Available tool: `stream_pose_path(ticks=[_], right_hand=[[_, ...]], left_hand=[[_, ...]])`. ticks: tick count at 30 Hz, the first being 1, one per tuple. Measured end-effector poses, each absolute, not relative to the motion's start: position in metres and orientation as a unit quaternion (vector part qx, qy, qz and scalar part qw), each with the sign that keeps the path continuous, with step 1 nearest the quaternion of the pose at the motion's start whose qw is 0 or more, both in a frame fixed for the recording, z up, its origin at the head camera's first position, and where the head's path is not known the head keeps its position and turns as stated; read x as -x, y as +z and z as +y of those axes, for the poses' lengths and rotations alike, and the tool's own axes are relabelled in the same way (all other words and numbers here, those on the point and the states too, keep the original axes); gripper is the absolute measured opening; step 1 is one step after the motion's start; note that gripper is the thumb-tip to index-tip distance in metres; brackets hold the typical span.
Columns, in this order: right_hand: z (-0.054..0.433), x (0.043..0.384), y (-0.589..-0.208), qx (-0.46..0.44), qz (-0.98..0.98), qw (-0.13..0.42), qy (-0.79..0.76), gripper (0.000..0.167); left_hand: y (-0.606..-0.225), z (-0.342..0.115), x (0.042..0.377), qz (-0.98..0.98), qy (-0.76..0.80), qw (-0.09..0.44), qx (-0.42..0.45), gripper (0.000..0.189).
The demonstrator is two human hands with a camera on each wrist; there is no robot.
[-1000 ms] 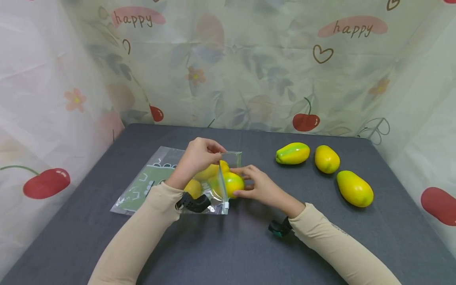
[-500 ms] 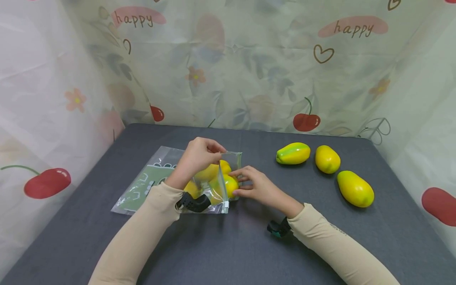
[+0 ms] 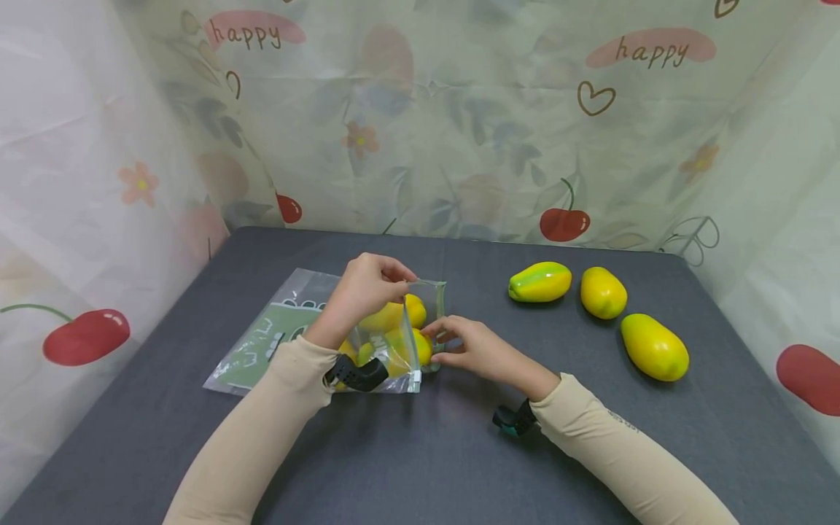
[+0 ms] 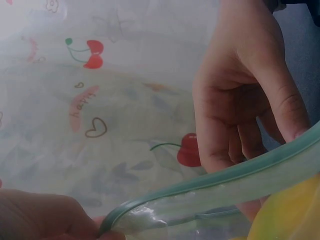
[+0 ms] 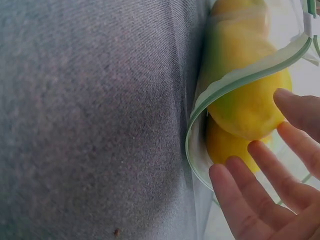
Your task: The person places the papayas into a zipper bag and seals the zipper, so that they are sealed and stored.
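At ten o'clock from the middle of the dark grey cloth-covered table [image 3: 459,467], as the head view shows it with twelve at the far edge, lies a clear plastic zip bag printed with a green panel [image 3: 256,351], its mouth spread toward three o'clock. The bare left hand [image 3: 370,288] pinches the bag's rim between thumb and curled fingers on the mouth's eleven o'clock side; straight below, toward six o'clock, sits a small white zip slider [image 3: 415,380]. Within the mouth rests a smooth, rounded yellow fruit with a greenish flank [image 5: 250,107], and more yellow fruits show through the plastic behind it. The bare right hand [image 3: 477,348], at three o'clock from that fruit, has its fingers apart and only slightly bent, gripping nothing; whether a fingertip touches the fruit, I cannot tell. Away from the bag, reckoned from the right hand, a plump oblong yellow fruit with a green stripe [image 3: 540,282] lies between one and two o'clock, a shorter rounded yellow fruit [image 3: 603,293] near two, and a large egg-shaped yellow fruit [image 3: 655,348] at three.
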State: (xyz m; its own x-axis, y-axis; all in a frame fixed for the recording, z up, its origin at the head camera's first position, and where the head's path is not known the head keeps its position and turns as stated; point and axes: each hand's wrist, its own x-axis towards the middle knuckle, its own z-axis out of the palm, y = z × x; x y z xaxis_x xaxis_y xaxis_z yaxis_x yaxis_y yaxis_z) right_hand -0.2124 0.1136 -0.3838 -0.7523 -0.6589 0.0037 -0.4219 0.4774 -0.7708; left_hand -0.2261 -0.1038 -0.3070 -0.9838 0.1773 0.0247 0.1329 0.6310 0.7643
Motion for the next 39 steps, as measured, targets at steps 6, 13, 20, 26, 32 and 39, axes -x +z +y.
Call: stream_pose_path(ticks=[6, 13, 20, 26, 32, 39], right_hand=[[0.114, 0.213, -0.384, 0.324, 0.846, 0.151, -0.395, 0.042], [0.115, 0.215, -0.38, 0.32, 0.851, 0.154, -0.386, 0.045], [0.123, 0.217, -0.375, 0.315, 0.856, 0.138, -0.386, 0.047], [0.136, 0.22, -0.363, 0.298, 0.865, 0.103, -0.391, 0.047], [0.155, 0.225, -0.355, 0.259, 0.877, 0.057, -0.401, 0.047], [0.184, 0.236, -0.349, 0.213, 0.871, 0.03, -0.441, 0.052]], left_hand=[[-0.306, -0.104, 0.225, 0.902, 0.421, 0.03, -0.086, 0.013], [-0.304, -0.104, 0.225, 0.902, 0.423, 0.032, -0.084, 0.013], [-0.305, -0.104, 0.225, 0.903, 0.421, 0.034, -0.08, 0.014], [-0.305, -0.104, 0.226, 0.903, 0.421, 0.034, -0.076, 0.015], [-0.306, -0.104, 0.227, 0.899, 0.43, 0.039, -0.073, 0.015], [-0.306, -0.105, 0.226, 0.897, 0.434, 0.045, -0.073, 0.016]])
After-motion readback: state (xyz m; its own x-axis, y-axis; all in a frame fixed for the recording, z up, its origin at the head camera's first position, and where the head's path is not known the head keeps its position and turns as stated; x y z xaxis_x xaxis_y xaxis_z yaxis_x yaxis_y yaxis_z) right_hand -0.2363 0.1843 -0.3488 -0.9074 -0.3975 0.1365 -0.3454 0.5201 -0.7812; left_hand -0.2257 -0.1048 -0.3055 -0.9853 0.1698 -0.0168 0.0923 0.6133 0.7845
